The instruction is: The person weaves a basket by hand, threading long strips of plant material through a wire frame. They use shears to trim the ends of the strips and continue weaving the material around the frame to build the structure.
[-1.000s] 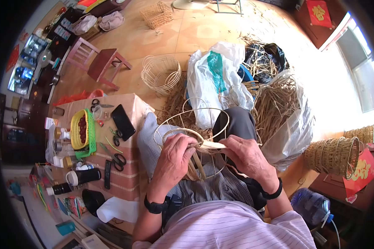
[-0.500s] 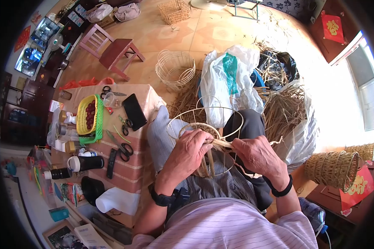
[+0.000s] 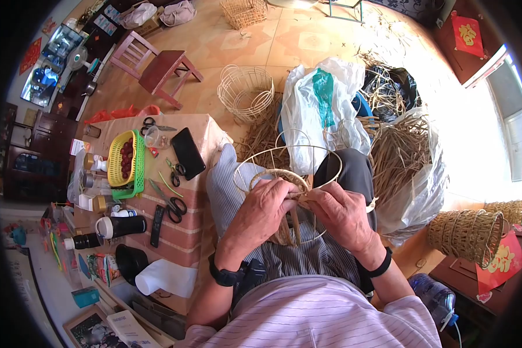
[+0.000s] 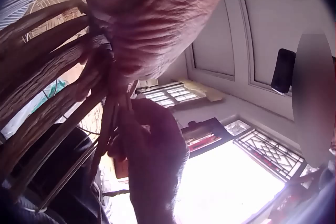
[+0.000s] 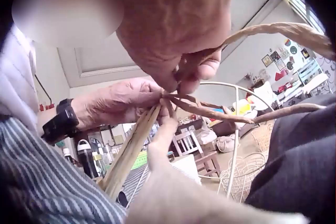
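Over the lap stands a small round basket frame (image 3: 341, 169) of thin pale rods, its ring tilted up. My left hand (image 3: 260, 210) pinches dried plant strips at the near rim. Right beside it, my right hand (image 3: 343, 217) pinches a twisted strip (image 5: 226, 113) between thumb and fingertips; the two hands nearly meet. In the right wrist view this strip runs off past the dark trouser leg. Several flat brown strips (image 4: 50, 71) fan out from the left hand in the left wrist view. The fingers cover the exact crossing of the strips.
A cloth-covered table (image 3: 174, 255) at the left bears scissors (image 3: 176, 210), a phone (image 3: 188, 153) and a yellow basket (image 3: 120, 156). Ahead on the floor are an open wire-like basket (image 3: 245, 95), white plastic bags (image 3: 298, 87) and heaps of dried strips (image 3: 397, 151). Woven baskets (image 3: 464, 235) lie at the right.
My right hand has come left, close against the left hand. The pale length of strip stretched between them earlier is now hidden by the fingers. The head view has shifted.
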